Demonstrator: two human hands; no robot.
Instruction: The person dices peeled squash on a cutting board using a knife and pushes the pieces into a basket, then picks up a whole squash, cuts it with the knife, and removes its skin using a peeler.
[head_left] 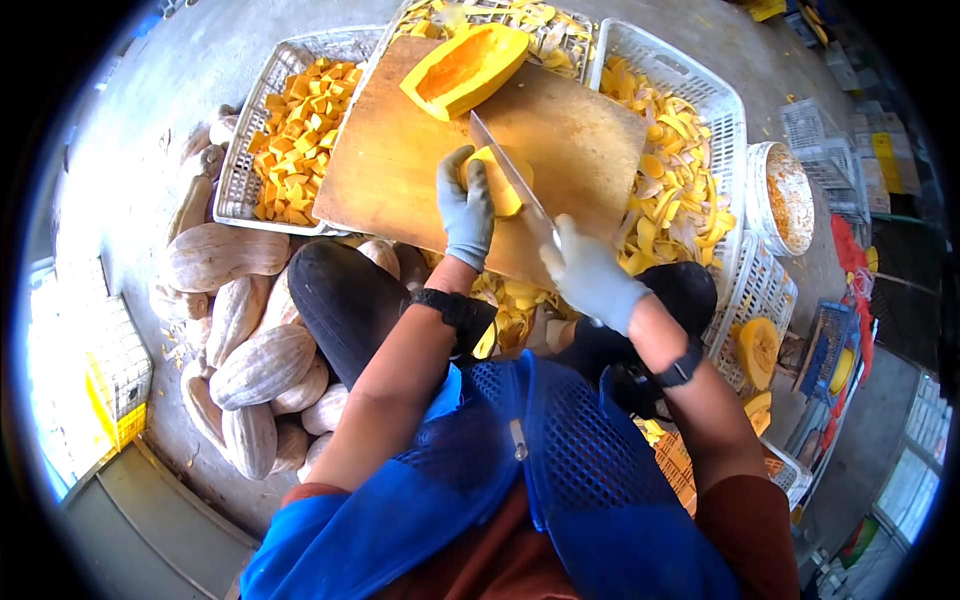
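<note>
My gloved left hand grips the left side of a peeled pumpkin piece on the wooden cutting board. In my gloved right hand is the handle of a long knife. Its blade slants up and to the left, over the pumpkin piece; whether it has cut in, I cannot tell. Above the blade's tip, a larger hollowed pumpkin half lies with its orange inside facing up, at the board's far edge.
Left of the board stands a white crate of pumpkin cubes. Another white crate at right holds peelings, beside a white bucket. Whole pumpkins are heaped on the floor at my left.
</note>
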